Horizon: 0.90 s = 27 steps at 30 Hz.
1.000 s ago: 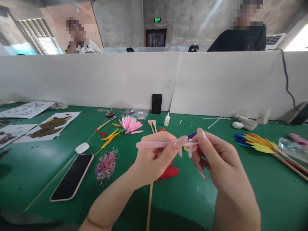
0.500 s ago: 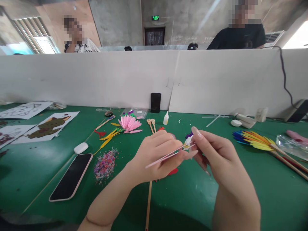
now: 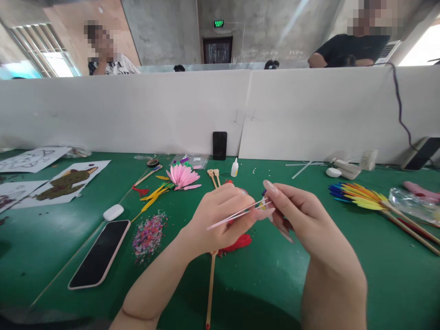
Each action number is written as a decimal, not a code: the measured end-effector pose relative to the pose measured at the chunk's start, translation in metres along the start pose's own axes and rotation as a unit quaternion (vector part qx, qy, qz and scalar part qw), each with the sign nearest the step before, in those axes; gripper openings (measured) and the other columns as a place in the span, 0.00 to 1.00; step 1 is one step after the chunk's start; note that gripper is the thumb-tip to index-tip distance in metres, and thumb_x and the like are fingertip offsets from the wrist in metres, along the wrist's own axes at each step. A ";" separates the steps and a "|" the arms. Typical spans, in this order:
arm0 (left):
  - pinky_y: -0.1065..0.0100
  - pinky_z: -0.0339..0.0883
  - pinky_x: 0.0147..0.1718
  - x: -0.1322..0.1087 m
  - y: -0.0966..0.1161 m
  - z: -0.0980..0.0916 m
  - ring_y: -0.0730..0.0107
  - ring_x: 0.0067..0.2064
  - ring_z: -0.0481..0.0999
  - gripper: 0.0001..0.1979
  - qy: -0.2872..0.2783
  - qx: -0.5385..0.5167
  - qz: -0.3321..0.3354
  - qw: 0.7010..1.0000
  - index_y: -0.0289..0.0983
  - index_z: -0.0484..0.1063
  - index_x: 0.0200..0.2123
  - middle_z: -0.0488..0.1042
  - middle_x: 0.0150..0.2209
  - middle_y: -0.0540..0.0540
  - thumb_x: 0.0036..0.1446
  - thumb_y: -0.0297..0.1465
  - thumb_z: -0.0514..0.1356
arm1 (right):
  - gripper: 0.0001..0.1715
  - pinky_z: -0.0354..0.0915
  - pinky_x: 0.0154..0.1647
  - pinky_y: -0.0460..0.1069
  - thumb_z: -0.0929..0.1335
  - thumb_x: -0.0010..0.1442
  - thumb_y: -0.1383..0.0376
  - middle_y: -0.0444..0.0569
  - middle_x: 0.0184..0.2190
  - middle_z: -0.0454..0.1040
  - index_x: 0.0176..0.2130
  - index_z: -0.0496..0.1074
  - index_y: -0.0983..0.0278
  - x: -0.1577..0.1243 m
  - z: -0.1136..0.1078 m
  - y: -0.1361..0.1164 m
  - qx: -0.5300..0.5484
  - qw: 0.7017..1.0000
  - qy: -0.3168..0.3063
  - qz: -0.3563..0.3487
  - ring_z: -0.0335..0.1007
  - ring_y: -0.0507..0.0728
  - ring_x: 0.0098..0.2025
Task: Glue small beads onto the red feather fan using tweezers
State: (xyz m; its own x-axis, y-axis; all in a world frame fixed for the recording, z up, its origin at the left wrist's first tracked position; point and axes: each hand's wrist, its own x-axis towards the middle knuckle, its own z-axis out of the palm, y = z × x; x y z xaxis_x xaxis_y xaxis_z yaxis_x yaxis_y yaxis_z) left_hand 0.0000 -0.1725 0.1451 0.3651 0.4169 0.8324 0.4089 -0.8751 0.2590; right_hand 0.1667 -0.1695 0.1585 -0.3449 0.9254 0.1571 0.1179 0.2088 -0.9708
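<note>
My left hand [image 3: 220,211] is closed around slim pale tweezers [image 3: 231,217], their tips pointing right towards my other hand. My right hand [image 3: 302,215] is closed, thumb against fingers, right at the tweezer tips. Whatever it pinches is too small and hidden to make out. Just behind the fingertips shows a bit of something purple and yellow [image 3: 263,201], mostly covered. Below my left hand a wooden stick [image 3: 211,293] lies on the green table, with a red tassel [image 3: 239,243] beside its upper end; the rest is hidden by the hand.
Left stand a phone [image 3: 101,256], a white case [image 3: 113,212] and a heap of coloured bits [image 3: 149,236]. Behind are pink petals [image 3: 184,176], a glue bottle [image 3: 234,168] and an upright black phone [image 3: 219,145]. Coloured feather-like pieces on sticks [image 3: 360,196] lie right. A white partition [image 3: 137,114] closes the back.
Both hands have shifted slightly left in view, along with the whole scene. My right fingertips sit closer to the tweezers, and more of the red tassel shows below my left hand.
</note>
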 end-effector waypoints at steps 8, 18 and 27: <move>0.71 0.63 0.29 0.000 -0.002 -0.004 0.74 0.28 0.66 0.06 -0.006 0.002 0.032 0.999 0.35 0.67 0.30 0.70 0.25 0.49 0.60 0.28 0.55 | 0.24 0.48 0.13 0.44 0.61 0.63 0.50 0.37 0.13 0.56 0.23 0.62 0.62 -0.005 -0.002 -0.002 0.013 0.999 -0.022 0.020 0.50 0.46 0.14; 0.71 0.65 0.30 -0.002 -0.001 -0.004 0.73 0.29 0.69 0.04 0.014 0.021 0.054 0.998 0.35 0.68 0.32 0.72 0.26 0.47 0.59 0.29 0.57 | 0.24 0.49 0.14 0.43 0.61 0.64 0.50 0.38 0.15 0.58 0.24 0.62 0.62 -0.007 -0.002 -0.002 0.009 0.999 -0.027 0.019 0.50 0.46 0.15; 0.71 0.67 0.30 -0.001 -0.002 -0.004 0.74 0.29 0.67 0.04 0.032 0.063 0.117 0.991 0.33 0.68 0.31 0.71 0.25 0.47 0.59 0.27 0.57 | 0.24 0.52 0.15 0.41 0.61 0.63 0.50 0.38 0.16 0.59 0.25 0.62 0.63 -0.008 -0.001 -0.001 0.014 0.999 -0.033 0.020 0.52 0.44 0.15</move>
State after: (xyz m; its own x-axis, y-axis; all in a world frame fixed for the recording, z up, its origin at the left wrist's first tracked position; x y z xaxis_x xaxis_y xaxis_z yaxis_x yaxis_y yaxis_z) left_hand -0.0047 -0.1720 0.1456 0.4105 0.1858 0.8927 0.4220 -0.9066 -0.0054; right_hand 0.1705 -0.1772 0.1584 -0.4018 0.9096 0.1057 0.1067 0.1612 -0.9811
